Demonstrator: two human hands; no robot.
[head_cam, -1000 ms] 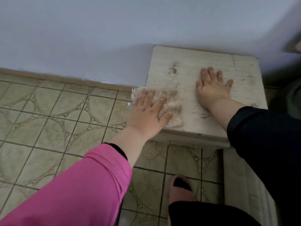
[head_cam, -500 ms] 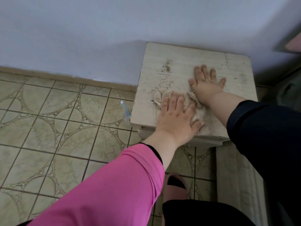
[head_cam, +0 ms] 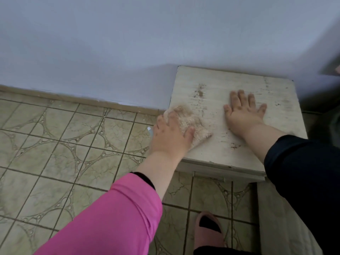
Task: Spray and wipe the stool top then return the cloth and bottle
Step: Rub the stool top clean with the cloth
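— Left hand (head_cam: 170, 134)?
— Pressed on the cloth (head_cam: 191, 121), at the left edge of the stool top (head_cam: 239, 81). Fingers spread over the cloth, thumb on its near side; pressing rather than pinching.
— And right hand (head_cam: 242, 112)?
— Laid flat on the stool top, fingers straight and apart, holding nothing. Well apart from the cloth.
— Bottle (head_cam: 150, 130)?
— On the tiled floor (head_cam: 55, 144), just left of the stool, mostly hidden behind the left hand. Only the pale tip visible.
— Surface?
— Brown marks near the middle and the near edge. Pink slipper (head_cam: 208, 230) on the floor below.
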